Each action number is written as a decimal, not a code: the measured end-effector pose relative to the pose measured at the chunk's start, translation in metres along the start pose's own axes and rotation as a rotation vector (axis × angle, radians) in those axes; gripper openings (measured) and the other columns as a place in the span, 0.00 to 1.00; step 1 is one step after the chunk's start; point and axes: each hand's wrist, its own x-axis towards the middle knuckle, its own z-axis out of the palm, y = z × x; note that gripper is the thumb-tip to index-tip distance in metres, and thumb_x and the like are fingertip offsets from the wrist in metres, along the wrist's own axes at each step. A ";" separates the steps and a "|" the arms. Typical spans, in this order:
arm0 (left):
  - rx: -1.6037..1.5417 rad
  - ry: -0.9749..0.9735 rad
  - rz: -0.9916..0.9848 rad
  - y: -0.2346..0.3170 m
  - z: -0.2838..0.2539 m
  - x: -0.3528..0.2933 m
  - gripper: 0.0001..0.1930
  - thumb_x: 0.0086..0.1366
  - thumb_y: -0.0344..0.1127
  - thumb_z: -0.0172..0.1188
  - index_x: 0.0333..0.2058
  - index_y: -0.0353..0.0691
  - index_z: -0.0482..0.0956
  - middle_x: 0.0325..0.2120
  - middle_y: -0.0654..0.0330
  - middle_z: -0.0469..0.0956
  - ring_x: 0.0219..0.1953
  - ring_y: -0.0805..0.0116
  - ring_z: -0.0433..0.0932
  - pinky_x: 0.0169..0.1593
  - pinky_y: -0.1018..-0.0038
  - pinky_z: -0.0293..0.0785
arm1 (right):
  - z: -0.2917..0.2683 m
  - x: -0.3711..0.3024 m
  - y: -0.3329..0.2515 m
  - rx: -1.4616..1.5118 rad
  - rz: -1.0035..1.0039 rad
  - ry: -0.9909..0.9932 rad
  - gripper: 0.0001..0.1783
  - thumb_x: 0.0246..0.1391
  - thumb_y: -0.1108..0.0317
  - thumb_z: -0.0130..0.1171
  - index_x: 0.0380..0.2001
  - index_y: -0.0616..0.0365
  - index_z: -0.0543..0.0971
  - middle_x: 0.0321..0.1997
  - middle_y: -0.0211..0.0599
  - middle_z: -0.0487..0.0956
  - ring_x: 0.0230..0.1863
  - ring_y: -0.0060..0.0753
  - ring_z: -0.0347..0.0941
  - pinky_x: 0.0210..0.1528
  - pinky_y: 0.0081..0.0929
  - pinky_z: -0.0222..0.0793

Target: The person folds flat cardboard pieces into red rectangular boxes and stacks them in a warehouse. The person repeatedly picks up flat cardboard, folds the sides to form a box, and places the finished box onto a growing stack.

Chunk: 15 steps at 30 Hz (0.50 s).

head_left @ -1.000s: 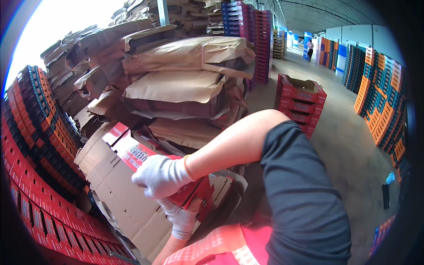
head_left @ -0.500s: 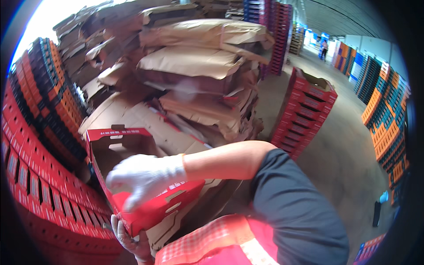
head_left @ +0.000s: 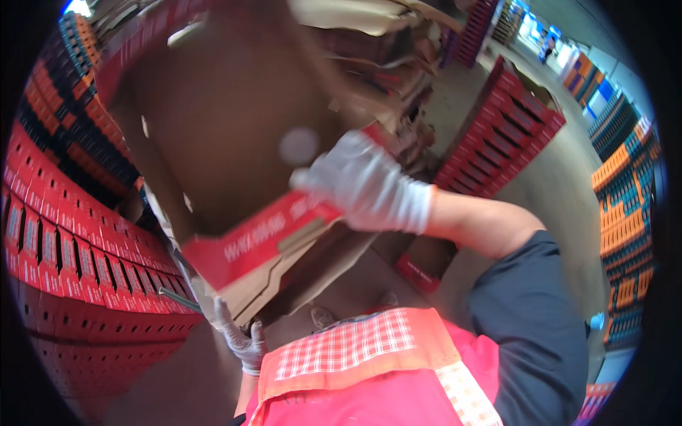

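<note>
A cardboard box (head_left: 227,128), red outside and brown inside, is tilted up in front of me with its open side facing me. My gloved right hand (head_left: 362,184) has its fingers closed over the near right end of its red wall. Under that wall are layered brown cardboard edges (head_left: 284,273). Low on the left, my gloved left hand (head_left: 241,337) is beside the bottom corner of the cardboard, thumb and fingers apart. Whether it touches the cardboard I cannot tell. The box's far end is blurred.
Red boxes (head_left: 85,263) are stacked along the left, with orange and black crates (head_left: 78,149) behind. Another stack of red boxes (head_left: 501,131) stands to the right, near a single red box (head_left: 424,270) on the floor. Orange and dark crates (head_left: 625,213) line the far right.
The box has risen and tilted toward me, filling more of the view. My right hand has gone from above its inside to its near wall. The left hand has come away from the box's corner.
</note>
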 end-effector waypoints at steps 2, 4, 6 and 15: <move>-0.124 -0.134 -0.010 0.014 0.020 -0.008 0.41 0.66 0.46 0.62 0.69 0.29 0.54 0.68 0.47 0.59 0.71 0.56 0.57 0.71 0.64 0.52 | -0.047 -0.032 0.023 -0.177 0.163 0.135 0.22 0.45 0.66 0.57 0.48 0.51 0.72 0.31 0.31 0.69 0.33 0.36 0.70 0.40 0.40 0.62; -0.038 -0.319 0.014 0.024 0.046 -0.015 0.34 0.66 0.41 0.61 0.66 0.31 0.62 0.64 0.47 0.66 0.67 0.56 0.64 0.69 0.64 0.57 | -0.095 -0.077 0.037 -0.312 0.374 0.147 0.36 0.35 0.62 0.71 0.52 0.50 0.71 0.36 0.31 0.74 0.38 0.39 0.72 0.45 0.40 0.62; -0.003 -0.514 0.070 0.028 0.078 -0.023 0.30 0.65 0.38 0.60 0.63 0.33 0.67 0.59 0.46 0.72 0.62 0.53 0.70 0.66 0.63 0.63 | -0.130 -0.130 0.042 -0.342 0.593 0.119 0.49 0.23 0.67 0.80 0.57 0.51 0.71 0.45 0.39 0.77 0.48 0.47 0.73 0.54 0.42 0.62; 0.056 -1.201 0.281 0.004 0.303 -0.117 0.27 0.57 0.35 0.64 0.56 0.37 0.73 0.47 0.46 0.79 0.48 0.48 0.78 0.53 0.58 0.74 | -0.107 -0.425 -0.022 0.017 1.219 -0.321 0.49 0.28 0.56 0.77 0.57 0.56 0.67 0.42 0.42 0.75 0.46 0.47 0.72 0.52 0.43 0.60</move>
